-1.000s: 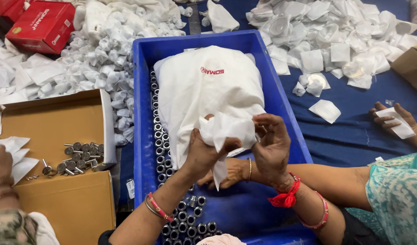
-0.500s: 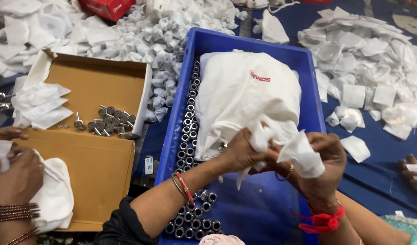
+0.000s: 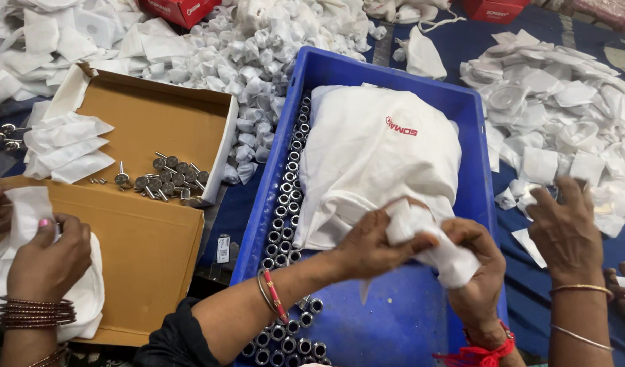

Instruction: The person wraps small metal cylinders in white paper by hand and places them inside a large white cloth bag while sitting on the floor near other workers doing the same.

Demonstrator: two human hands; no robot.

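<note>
At 6 o'clock, nearest the camera, the left hand (image 3: 367,246) and right hand (image 3: 479,272) meet over the bare floor of a blue crate (image 3: 401,319). Both close their fingers on one white wrap (image 3: 428,241), a crumpled paper piece held between them: the left pinches its upper end, the right cups the lower end from below. Whether anything sits inside the wrap cannot be told.

Along the crate's 9 o'clock wall runs a row of metal rings (image 3: 285,204), from the near corner up toward 11 o'clock. Just beyond the hands, at 12 o'clock in the crate, lies a white cloth bag (image 3: 374,156), filling the far half.

At 8 o'clock another person's hand (image 3: 47,258), with dark bangles, grips a white paper (image 3: 27,211). Behind it, at 10 o'clock, an open carton (image 3: 156,115) holds a small heap of metal studs (image 3: 163,180) and folded white sheets (image 3: 64,146).

At 3 o'clock a third person's hand (image 3: 564,224) rests spread, fingers open, on the blue cloth among loose papers.

Farther off, from 11 to 1 o'clock, heaps of wrapped white pieces (image 3: 251,47) cover the table, and a pile of flat squares (image 3: 557,109) lies at 2 o'clock. Red boxes (image 3: 180,8) stand at the far edge.
</note>
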